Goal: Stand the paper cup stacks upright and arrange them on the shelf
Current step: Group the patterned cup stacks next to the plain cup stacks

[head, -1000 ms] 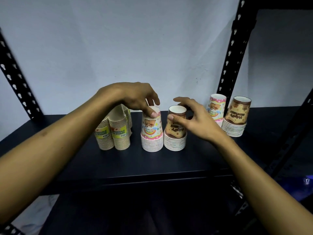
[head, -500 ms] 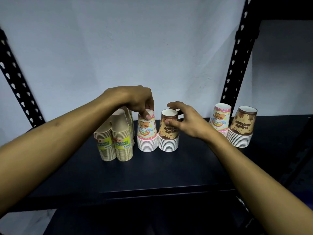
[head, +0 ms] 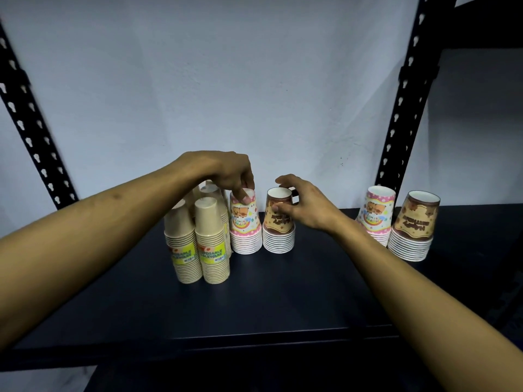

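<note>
Dark shelf [head: 254, 306] before a pale wall. Just left of the left hand [head: 226, 171], tan stacks [head: 198, 239] stand upright; its grip pinches the pink stack [head: 245, 222], while the right hand [head: 305, 207] clasps the brown stack [head: 278, 222], two stacks [head: 396, 222] beyond. Uneven pushing would likely tip these touching columns.

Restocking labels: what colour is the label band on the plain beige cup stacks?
Yellow-green, with white lettering, on both front beige stacks; the head view shows it.
</note>
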A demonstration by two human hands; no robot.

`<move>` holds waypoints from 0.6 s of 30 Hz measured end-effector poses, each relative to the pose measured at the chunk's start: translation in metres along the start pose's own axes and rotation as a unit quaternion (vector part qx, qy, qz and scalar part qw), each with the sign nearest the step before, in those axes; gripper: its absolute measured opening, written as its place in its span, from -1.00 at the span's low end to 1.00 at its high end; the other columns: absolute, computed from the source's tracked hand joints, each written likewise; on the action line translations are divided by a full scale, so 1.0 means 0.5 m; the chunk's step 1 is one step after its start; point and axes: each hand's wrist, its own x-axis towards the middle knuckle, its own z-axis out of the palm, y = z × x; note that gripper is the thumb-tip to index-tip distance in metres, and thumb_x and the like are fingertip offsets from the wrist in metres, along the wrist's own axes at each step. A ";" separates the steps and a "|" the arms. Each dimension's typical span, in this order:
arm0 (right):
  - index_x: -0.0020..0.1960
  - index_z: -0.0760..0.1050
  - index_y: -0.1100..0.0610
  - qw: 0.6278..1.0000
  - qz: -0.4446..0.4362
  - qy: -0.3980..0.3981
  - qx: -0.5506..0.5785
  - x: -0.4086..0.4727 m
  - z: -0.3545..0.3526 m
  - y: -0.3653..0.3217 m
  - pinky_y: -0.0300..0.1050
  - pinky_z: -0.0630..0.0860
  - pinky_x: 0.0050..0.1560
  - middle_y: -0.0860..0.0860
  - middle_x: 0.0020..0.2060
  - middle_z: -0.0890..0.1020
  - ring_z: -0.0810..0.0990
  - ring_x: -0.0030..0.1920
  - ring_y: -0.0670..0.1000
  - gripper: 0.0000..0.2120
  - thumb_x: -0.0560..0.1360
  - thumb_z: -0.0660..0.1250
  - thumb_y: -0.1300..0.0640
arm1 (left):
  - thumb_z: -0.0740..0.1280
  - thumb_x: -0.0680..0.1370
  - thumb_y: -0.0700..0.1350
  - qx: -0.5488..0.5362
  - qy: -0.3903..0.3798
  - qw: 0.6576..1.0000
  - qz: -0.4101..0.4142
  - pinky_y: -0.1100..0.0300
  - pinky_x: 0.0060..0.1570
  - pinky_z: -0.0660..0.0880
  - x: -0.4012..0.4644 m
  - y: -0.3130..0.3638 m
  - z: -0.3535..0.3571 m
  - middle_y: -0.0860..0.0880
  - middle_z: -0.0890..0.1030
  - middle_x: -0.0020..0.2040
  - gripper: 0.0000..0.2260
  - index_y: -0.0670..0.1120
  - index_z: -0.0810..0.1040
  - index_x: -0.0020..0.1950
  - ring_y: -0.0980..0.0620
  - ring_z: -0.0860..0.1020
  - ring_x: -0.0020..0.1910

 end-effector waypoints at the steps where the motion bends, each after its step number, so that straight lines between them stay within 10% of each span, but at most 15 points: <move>1: 0.43 0.38 0.03 1.000 0.004 -0.003 0.003 0.002 -0.001 0.000 -0.01 0.59 0.15 0.04 0.30 0.52 0.54 0.22 0.05 -0.42 0.47 0.51 0.09 | 0.51 0.50 -0.04 0.001 0.000 1.000 0.002 0.21 -0.09 0.49 0.000 -0.002 0.001 0.06 0.67 0.01 -0.68 -0.06 0.66 0.23 0.28 0.53 -0.27; 18: 0.39 0.42 0.07 1.000 0.030 -0.004 -0.002 0.018 -0.004 0.005 -0.19 0.48 -0.01 0.00 0.17 0.55 0.55 0.14 -0.02 -0.34 0.38 0.58 -0.04 | 0.51 0.49 0.04 -0.006 0.005 1.000 0.000 0.09 0.03 0.62 0.001 -0.008 0.008 0.05 0.69 -0.01 -0.70 -0.04 0.69 0.17 0.22 0.57 -0.26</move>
